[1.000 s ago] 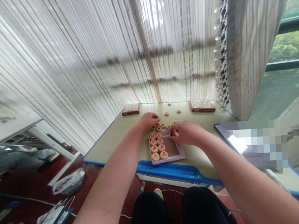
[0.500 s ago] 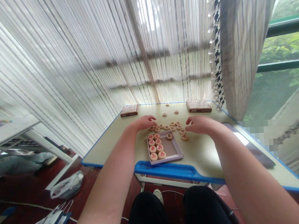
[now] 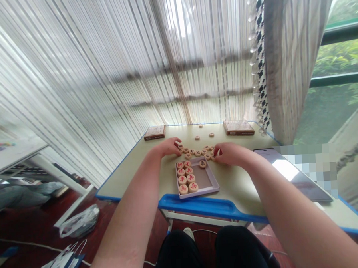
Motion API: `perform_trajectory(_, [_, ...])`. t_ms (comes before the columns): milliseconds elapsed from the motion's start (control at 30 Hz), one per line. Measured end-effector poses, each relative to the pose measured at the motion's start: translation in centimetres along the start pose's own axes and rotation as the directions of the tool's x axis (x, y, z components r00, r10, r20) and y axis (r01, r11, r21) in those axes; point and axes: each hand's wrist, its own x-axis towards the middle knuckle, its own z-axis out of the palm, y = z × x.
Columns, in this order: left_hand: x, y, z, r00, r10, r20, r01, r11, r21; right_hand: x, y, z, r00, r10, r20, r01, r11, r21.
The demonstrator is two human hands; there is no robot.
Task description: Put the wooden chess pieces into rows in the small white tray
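Looks forward and down from the wearer's head, above two black-trousered knees (image 3: 177, 254) at the bottom edge. Faces across a pale, blue-edged table (image 3: 129, 168) toward a sheer grey-and-white striped curtain (image 3: 117, 53). Lies near enough to show red characters on round, pale wooden pieces (image 3: 191, 179), just below centre in a shallow, whitish box (image 3: 200, 193). Spans widely, from a dark-red floor (image 3: 36, 225) at lower left to a green-framed window (image 3: 341, 32) at upper right.
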Motion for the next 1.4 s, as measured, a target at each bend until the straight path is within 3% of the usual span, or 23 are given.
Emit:
perform_trajectory(200, [-0.1,0.0,-0.1,1.000,0.005,0.020,-0.004,0.997,-0.072,0.8,-0.3,1.4,0.988,-0.031,-0.152,0.050,0.992,0.119])
perform_trajectory(300, [-0.2,0.1,-0.1,1.000,0.016,0.014,-0.015,0.999,-0.041,0.9,-0.8,1.9,0.972,-0.017,-0.235,0.062,0.980,0.187])
perform_trajectory(433, [-0.6,0.3,-0.5,0.998,-0.066,0.003,0.066,0.996,0.054,1.1,-1.1,2.2,0.943,0.020,-0.333,0.051,0.978,0.203])
perform_trajectory(567, [-0.9,0.5,-0.7,0.998,-0.058,0.026,0.055,0.992,0.117,1.1,-1.2,2.2,0.936,0.032,-0.350,0.042,0.978,0.202])
perform_trajectory(767, [1.0,-0.3,1.1,0.991,0.047,-0.124,-0.027,0.986,0.165,1.1,-1.5,2.2,0.936,0.011,-0.351,0.055,0.983,0.176])
perform_trajectory(900, [2.0,-1.0,1.8,0.984,0.093,-0.154,-0.067,0.984,0.166,1.3,-1.4,2.4,0.925,-0.003,-0.381,0.076,0.981,0.176])
perform_trajectory(1133, [2.1,-1.1,1.8,0.969,0.230,-0.093,-0.232,0.973,-0.009,1.6,-0.8,2.7,0.900,-0.010,-0.436,0.103,0.976,0.191])
perform_trajectory(1400, [1.1,0.2,1.8,0.946,0.239,-0.218,-0.312,0.853,-0.419,1.7,-1.0,2.9,0.887,-0.103,-0.451,0.215,0.955,0.205])
